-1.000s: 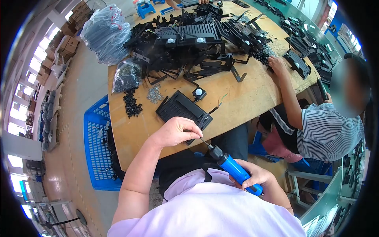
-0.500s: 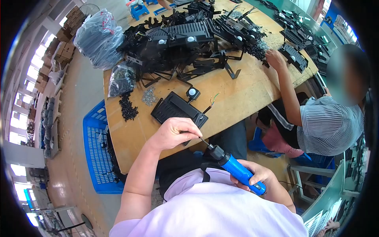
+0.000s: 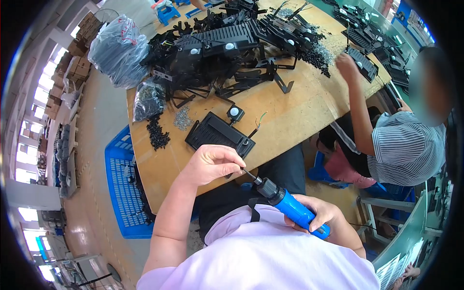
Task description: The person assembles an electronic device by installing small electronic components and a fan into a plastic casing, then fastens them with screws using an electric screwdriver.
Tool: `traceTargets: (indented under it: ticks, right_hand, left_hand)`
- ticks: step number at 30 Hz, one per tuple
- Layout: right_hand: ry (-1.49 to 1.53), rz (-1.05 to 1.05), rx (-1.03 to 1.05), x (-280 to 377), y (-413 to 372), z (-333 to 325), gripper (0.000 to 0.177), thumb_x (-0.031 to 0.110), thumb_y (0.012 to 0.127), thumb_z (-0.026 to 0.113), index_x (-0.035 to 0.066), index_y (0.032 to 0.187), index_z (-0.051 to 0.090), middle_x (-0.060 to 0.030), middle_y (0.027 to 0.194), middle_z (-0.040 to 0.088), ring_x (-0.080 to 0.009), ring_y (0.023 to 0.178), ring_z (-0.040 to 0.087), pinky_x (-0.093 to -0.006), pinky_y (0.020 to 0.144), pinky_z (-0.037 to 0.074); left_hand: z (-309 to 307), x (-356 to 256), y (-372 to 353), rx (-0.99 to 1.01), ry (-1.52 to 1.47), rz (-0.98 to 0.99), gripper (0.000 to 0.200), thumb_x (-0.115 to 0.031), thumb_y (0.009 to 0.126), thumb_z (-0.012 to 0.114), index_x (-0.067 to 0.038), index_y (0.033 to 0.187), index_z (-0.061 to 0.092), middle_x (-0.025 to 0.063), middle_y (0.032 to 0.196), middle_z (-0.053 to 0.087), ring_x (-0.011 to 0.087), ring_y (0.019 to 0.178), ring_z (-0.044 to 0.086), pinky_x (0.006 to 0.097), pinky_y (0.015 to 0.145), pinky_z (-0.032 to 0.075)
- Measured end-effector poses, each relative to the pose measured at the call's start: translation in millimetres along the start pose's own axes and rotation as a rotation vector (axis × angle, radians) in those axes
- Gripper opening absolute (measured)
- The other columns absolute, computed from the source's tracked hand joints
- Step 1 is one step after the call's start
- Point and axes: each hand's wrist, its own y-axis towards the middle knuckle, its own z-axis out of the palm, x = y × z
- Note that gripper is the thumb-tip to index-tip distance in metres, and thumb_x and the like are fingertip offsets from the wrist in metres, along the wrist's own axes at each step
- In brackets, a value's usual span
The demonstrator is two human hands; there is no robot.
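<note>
My right hand (image 3: 316,212) is wrapped round a blue electric screwdriver (image 3: 295,208), whose bit points up and to the left. At the tip of that bit, thumb and forefinger of my left hand (image 3: 217,164) are pinched together; whatever small thing they hold is too hidden to name. Just beyond my left hand, a black floodlight housing (image 3: 220,133) lies on the wooden table, partly covered by the hand. A sensor with a white dome (image 3: 235,111) is attached to it, and a cable with bare coloured wire ends (image 3: 261,121) sticks out at its right.
Black screws (image 3: 158,133) and small silver parts (image 3: 182,118) lie left of the housing, by a plastic bag (image 3: 147,99). Black brackets and floodlights (image 3: 217,48) are heaped behind. A blue crate (image 3: 128,193) stands left. At right, a co-worker's hand (image 3: 348,67) is near another floodlight (image 3: 362,65).
The co-worker's hand has moved from the screw pile towards the floodlight at the right. My hands and the screwdriver keep nearly the same pose; the view has shifted slightly.
</note>
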Motion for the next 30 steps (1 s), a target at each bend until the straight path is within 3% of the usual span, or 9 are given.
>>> traceTargets:
  ticks: [6,11,14,15,18,23,30]
  right_hand:
    - [-0.047,0.005,-0.03,7.3,-4.7,1.7,0.113,0.022,0.067,0.094,0.008,0.157,0.027,-0.0119,0.109,0.06,-0.0181,0.09,0.062,-0.0302,0.073,0.053]
    - [-0.22,0.006,-0.129,19.9,-3.4,12.4,0.113,0.025,0.068,0.094,0.005,0.157,0.026,-0.011,0.109,0.06,-0.0181,0.093,0.062,-0.0318,0.083,0.052]
    - [-0.148,0.001,-0.069,12.5,-1.6,3.2,0.112,0.024,0.068,0.094,0.005,0.156,0.027,-0.011,0.109,0.06,-0.0178,0.088,0.062,-0.0312,0.077,0.053]
    - [-0.037,-0.002,-0.042,12.1,0.0,3.1,0.112,0.023,0.066,0.094,0.005,0.155,0.028,-0.0111,0.106,0.059,-0.0174,0.079,0.062,-0.0301,0.069,0.053]
    - [0.091,-0.016,0.003,4.8,4.7,-1.8,0.113,0.022,0.065,0.095,0.005,0.154,0.028,-0.0119,0.105,0.059,-0.0171,0.072,0.062,-0.0292,0.062,0.051]
    - [0.107,-0.025,-0.043,5.0,4.5,-2.8,0.113,0.019,0.064,0.095,0.005,0.154,0.028,-0.0132,0.106,0.058,-0.018,0.072,0.063,-0.0295,0.061,0.051]
    - [0.089,-0.03,-0.08,3.0,3.5,-3.9,0.115,0.02,0.064,0.096,0.006,0.155,0.027,-0.0133,0.104,0.059,-0.0186,0.072,0.063,-0.0303,0.061,0.052]
  left_hand:
    - [4.2,-6.4,1.4,-0.11,-0.135,-0.263,0.011,-0.007,0.091,0.073,0.002,0.097,0.074,0.0094,0.09,0.074,0.0125,0.079,0.068,0.0234,0.068,0.054]
    - [5.8,3.6,-1.9,-0.149,-0.183,-0.213,0.013,-0.009,0.092,0.074,0.002,0.098,0.073,0.0087,0.087,0.074,0.0132,0.079,0.069,0.0251,0.075,0.056]
    - [7.0,12.5,-2.6,-0.164,-0.233,-0.174,0.013,-0.009,0.092,0.073,0.002,0.099,0.073,0.0076,0.086,0.073,0.0132,0.08,0.069,0.0254,0.077,0.056]
    - [7.2,17.4,-3.7,-0.167,-0.267,-0.164,0.013,-0.009,0.092,0.073,0.002,0.1,0.073,0.0074,0.086,0.073,0.0132,0.08,0.069,0.0254,0.078,0.055]
    - [8.2,26.8,-3.6,-0.191,-0.312,-0.123,0.016,-0.012,0.094,0.071,0.002,0.101,0.07,0.0147,0.095,0.074,0.0148,0.081,0.068,0.0255,0.075,0.055]
    - [12.7,28.6,-4.4,-0.149,-0.447,-0.106,0.037,-0.029,0.101,0.063,0.005,0.115,0.067,0.0126,0.101,0.071,0.0185,0.089,0.069,0.0308,0.084,0.054]
    - [20.7,22.6,-0.6,-0.211,-0.137,-0.173,0.022,-0.014,0.098,0.066,0.004,0.109,0.07,0.0117,0.098,0.072,0.0151,0.088,0.07,0.0262,0.08,0.055]
